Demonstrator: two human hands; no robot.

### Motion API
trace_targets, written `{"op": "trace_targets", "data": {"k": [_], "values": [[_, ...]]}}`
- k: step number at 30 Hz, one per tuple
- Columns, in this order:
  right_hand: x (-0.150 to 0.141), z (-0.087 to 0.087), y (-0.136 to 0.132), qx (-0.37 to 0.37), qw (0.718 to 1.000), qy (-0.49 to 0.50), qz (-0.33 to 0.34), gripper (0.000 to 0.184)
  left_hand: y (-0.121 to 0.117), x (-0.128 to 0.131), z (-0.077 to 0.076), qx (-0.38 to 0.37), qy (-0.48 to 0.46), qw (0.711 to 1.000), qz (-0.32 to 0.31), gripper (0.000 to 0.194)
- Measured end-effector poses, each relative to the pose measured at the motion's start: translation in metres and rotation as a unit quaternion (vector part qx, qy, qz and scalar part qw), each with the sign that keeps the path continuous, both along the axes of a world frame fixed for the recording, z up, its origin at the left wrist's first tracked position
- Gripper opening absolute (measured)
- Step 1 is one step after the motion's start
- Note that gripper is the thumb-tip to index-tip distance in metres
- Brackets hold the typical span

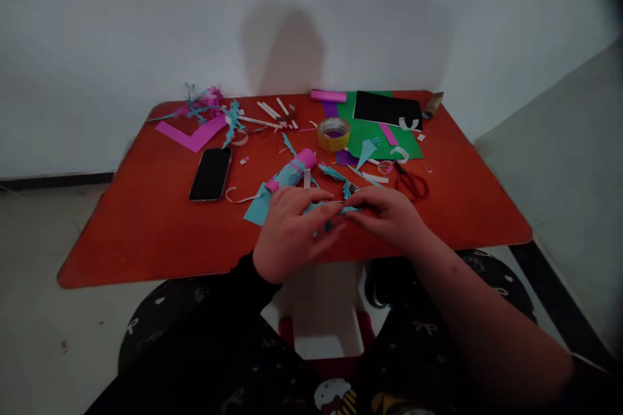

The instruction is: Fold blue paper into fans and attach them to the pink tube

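Note:
Near the front edge of the red table [160, 233], my left hand [296, 224] and my right hand [384, 211] meet over a strip of blue paper [351, 209]. The right thumb and fingers pinch the strip. My left fingers are bent around its other end and partly hide it. Just beyond them lies a pink paper roll wrapped in fringed blue paper [289, 172]. A flat blue sheet [257, 209] sticks out beside my left hand, and a pleated blue paper piece [333, 173] lies past my fingertips.
A phone [210, 174] lies at left, with pink paper [195, 136] behind it. A tape roll [333, 135] stands near the middle. Red-handled scissors [413, 185] rest at right, before green paper [363, 136] and a black tablet-like slab [387, 109]. Paper scraps are scattered around.

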State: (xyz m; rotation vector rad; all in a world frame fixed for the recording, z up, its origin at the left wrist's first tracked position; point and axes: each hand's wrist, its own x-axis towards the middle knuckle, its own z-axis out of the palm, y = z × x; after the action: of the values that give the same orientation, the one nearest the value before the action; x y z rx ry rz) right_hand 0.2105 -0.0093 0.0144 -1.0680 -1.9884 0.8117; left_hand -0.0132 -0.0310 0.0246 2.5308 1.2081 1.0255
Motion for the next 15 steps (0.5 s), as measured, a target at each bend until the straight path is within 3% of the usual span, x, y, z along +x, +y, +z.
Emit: {"op": "trace_targets", "data": {"k": [3, 8, 11, 15], "values": [[0.0002, -0.0021, -0.0008, -0.008, 1.000, -0.008, 0.007, 0.010, 0.0012, -0.0045, 0.0019, 0.063, 0.045, 0.997, 0.000, 0.028], [-0.0014, -0.0012, -0.0026, -0.009, 0.998, -0.039, 0.045, 0.011, -0.0010, -0.0027, 0.0068, 0.056, 0.034, 0.998, 0.005, 0.017], [-0.0035, 0.0003, -0.0034, 0.012, 0.992, -0.091, 0.083, 0.013, -0.0031, 0.0007, 0.0103, -0.009, -0.003, 1.000, -0.004, 0.011], [-0.0054, -0.0010, -0.0036, 0.033, 0.989, -0.101, 0.106, 0.014, 0.0008, 0.0015, 0.0062, -0.177, -0.147, 0.973, -0.002, 0.033]]}}
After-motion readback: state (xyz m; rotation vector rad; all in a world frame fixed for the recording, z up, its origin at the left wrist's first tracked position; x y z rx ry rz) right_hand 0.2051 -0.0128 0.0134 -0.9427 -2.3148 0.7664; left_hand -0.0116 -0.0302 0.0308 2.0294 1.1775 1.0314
